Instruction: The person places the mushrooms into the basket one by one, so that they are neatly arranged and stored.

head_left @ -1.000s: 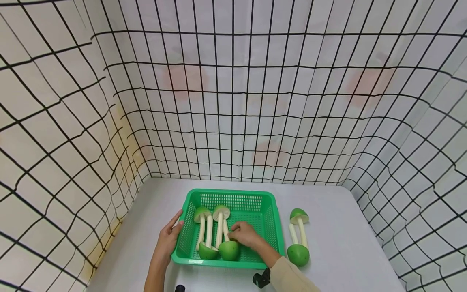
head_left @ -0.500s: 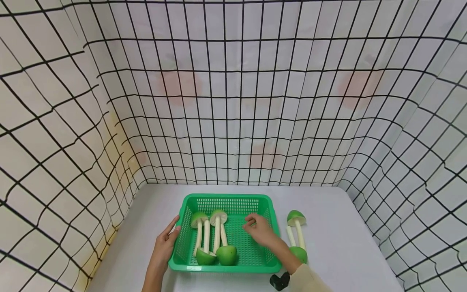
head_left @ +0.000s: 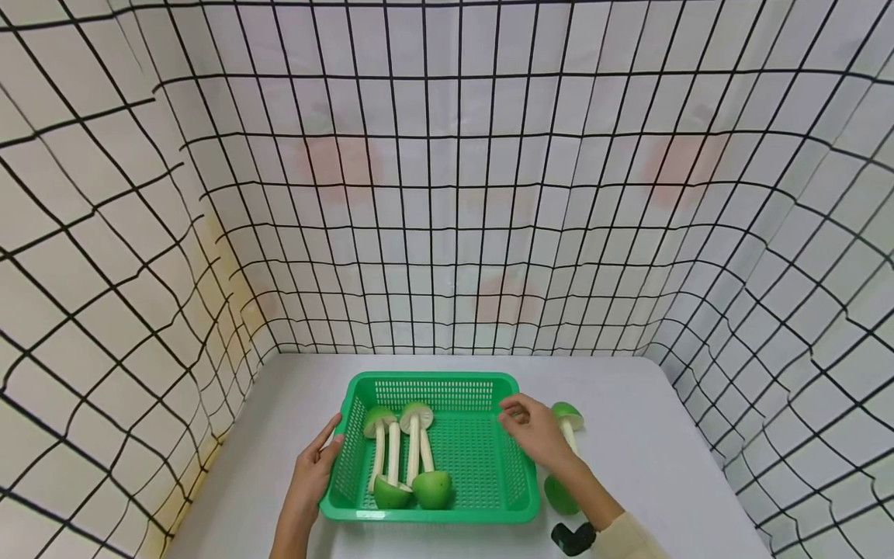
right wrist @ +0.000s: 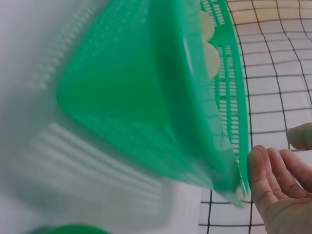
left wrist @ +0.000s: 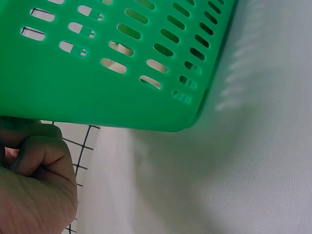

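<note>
A green plastic basket (head_left: 429,515) stands on the white table with several toy mushrooms inside, green-capped and pale-stemmed, grouped in its left half. One of them, a mushroom (head_left: 431,489), lies with its cap toward the front. My left hand (head_left: 312,473) grips the basket's left rim; in the left wrist view its fingers (left wrist: 44,156) are curled right at the rim. Over the basket's right edge hovers my right hand (head_left: 538,435), fingers loosely bent, holding nothing. Just beyond it lie two more mushrooms, a far one (head_left: 567,413) and a near one (head_left: 561,495), partly hidden by my hand and forearm.
A black grid net (head_left: 454,186) over pale cloth encloses the table's back and sides. The white table (head_left: 649,466) extends to the right of the loose mushrooms. A small black device (head_left: 573,538) sits at my right wrist.
My right hand has moved from the mushrooms in the basket rightward to its right edge, in front of the loose mushrooms. My left hand has stayed at the left rim.
</note>
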`<action>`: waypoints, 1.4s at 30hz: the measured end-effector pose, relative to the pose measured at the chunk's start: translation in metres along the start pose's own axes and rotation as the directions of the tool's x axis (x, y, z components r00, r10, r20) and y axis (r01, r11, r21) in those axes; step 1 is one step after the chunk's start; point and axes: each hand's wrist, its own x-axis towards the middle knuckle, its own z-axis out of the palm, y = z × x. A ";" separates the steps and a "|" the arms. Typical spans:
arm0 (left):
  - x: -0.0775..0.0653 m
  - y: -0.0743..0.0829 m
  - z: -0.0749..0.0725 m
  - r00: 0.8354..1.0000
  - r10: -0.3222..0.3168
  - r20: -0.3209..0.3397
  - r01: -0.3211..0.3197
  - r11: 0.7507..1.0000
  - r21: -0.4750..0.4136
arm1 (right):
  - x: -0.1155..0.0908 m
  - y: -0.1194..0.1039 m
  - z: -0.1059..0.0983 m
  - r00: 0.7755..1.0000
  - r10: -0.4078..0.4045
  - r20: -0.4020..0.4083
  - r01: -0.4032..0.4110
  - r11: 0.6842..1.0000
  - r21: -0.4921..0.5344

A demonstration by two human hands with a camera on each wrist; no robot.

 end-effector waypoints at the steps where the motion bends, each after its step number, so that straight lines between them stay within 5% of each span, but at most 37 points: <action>1: 0.000 0.000 0.000 1.000 -0.001 -0.002 0.001 1.000 0.001 | 0.001 0.001 -0.003 1.000 0.000 -0.007 0.000 1.000 0.001; 11: 0.000 0.001 0.000 1.000 -0.002 -0.008 0.002 1.000 0.003 | -0.008 0.000 -0.034 0.998 0.043 -0.054 -0.044 0.999 -0.012; 27: -0.002 0.000 -0.001 1.000 -0.004 -0.013 0.004 1.000 0.029 | -0.016 0.035 -0.081 0.992 0.055 -0.111 -0.070 0.988 -0.137; 42: -0.002 0.001 0.000 1.000 0.000 -0.012 0.000 1.000 0.023 | -0.028 0.054 -0.100 0.987 0.058 -0.149 -0.084 0.981 -0.176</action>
